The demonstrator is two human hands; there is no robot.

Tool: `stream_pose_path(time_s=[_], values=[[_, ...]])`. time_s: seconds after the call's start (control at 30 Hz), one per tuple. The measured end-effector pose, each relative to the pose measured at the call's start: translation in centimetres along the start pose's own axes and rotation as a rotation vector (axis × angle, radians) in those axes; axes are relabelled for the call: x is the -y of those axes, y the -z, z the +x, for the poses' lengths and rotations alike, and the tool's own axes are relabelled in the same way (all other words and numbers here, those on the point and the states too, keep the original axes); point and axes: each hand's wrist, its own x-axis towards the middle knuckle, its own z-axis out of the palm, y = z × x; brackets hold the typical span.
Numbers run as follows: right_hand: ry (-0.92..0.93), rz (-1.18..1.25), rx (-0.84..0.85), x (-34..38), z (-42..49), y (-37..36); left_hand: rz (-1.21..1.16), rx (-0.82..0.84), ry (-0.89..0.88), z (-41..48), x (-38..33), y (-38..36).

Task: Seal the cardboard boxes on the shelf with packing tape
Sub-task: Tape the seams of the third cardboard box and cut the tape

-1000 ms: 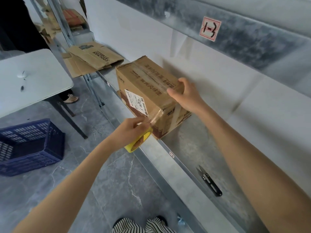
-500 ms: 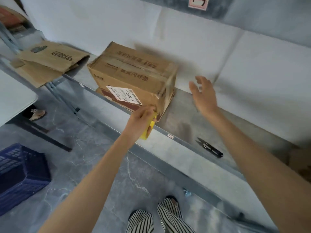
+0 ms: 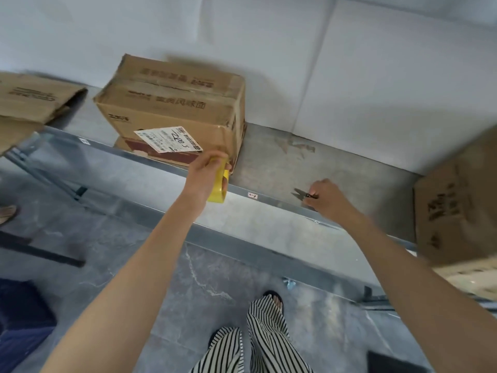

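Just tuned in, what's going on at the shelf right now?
A person is taping up a cardboard box on the metal shelf. The left hand holds a yellow tape roll at the box's lower front corner, apparently with tape run out from the box. The right hand is on the shelf gripping small black snips, likely to cut the tape. Another box sits at the right edge.

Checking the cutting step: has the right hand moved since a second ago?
Yes. The right hand left the box top and dropped to the snips on the shelf, right of the box.
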Motion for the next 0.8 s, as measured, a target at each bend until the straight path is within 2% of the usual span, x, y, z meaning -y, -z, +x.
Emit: stream_pose_path(time_s=[0.07,0.17,0.27,0.33,0.5,0.8], values=[[-0.003,0.02,-0.039,0.4,-0.1,0.3,-0.002,0.006,-0.003,0.0,-0.1,0.0],[-0.019,0.261,-0.115,3.0,-0.5,1.2,0.0,0.003,0.006,0.1,-0.1,0.0],[0.111,0.587,-0.116,7.4,-0.7,2.4,0.005,0.007,0.015,0.1,-0.1,0.0],[0.207,0.666,-0.091,10.2,-1.0,3.3,0.003,0.011,0.021,0.1,-0.1,0.1],[0.389,0.548,-0.02,13.4,-1.4,3.7,-0.002,0.009,0.043,-0.4,-0.3,0.0],[0.439,0.454,0.043,14.4,-0.4,3.3,0.057,0.008,0.068,-0.7,-0.8,0.1]])
